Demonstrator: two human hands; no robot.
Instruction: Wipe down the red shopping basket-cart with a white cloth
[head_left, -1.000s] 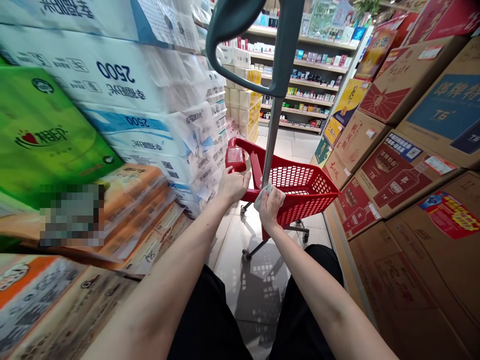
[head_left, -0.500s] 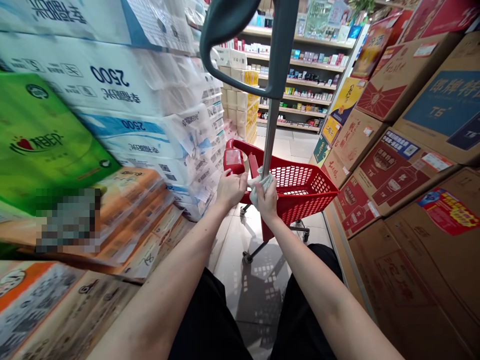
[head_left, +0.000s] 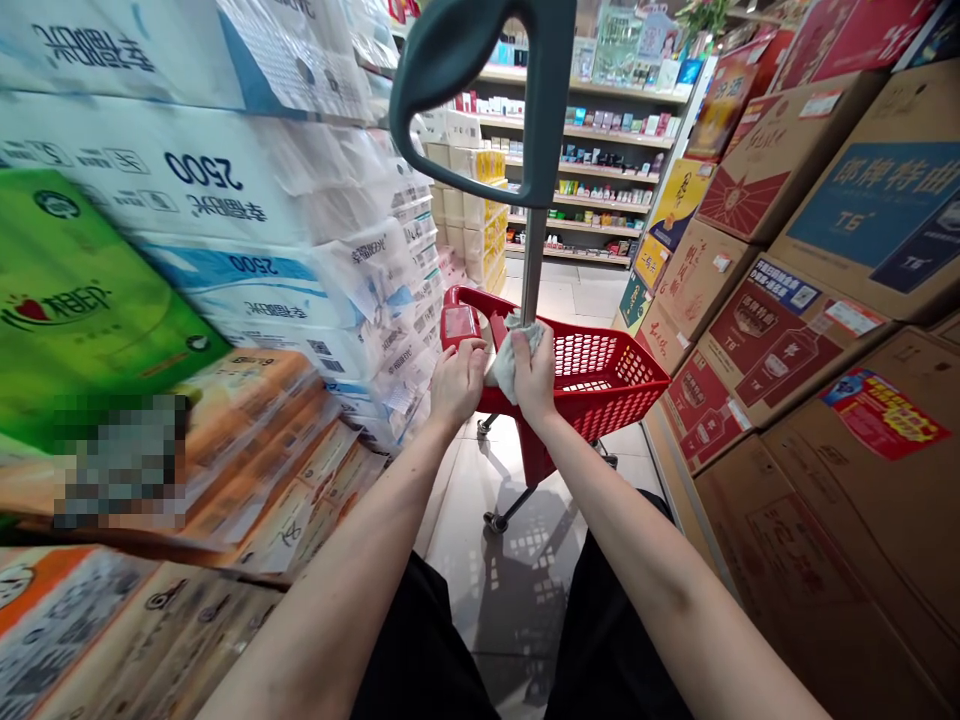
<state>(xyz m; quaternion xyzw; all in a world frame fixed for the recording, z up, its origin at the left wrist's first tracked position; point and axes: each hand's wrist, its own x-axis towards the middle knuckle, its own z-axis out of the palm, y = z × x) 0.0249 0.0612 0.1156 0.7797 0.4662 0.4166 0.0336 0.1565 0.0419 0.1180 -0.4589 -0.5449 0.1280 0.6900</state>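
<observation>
A red shopping cart [head_left: 592, 405] with a perforated basket stands in front of me. From its near end rises a metal pole [head_left: 533, 265], topped by a dark grey loop handle [head_left: 546, 120]. My right hand [head_left: 534, 372] is closed on a pale, crumpled cloth [head_left: 507, 365], pressing it against the lower pole just above the basket. My left hand [head_left: 457, 380] is closed on the cart's red near edge, just below a rounded red end piece [head_left: 460, 322]. Its fingertips are partly hidden.
Stacked tissue packs [head_left: 225, 190] and a green pack [head_left: 82, 300] crowd the left. Cardboard cartons [head_left: 810, 340] are piled along the right. Tiled floor [head_left: 487, 590] runs between, with stocked shelves [head_left: 600, 150] at the far end.
My right hand and the cloth have shifted slightly up the pole, and more of the cloth shows to the left. My left hand stays at the red edge. The view has turned slightly.
</observation>
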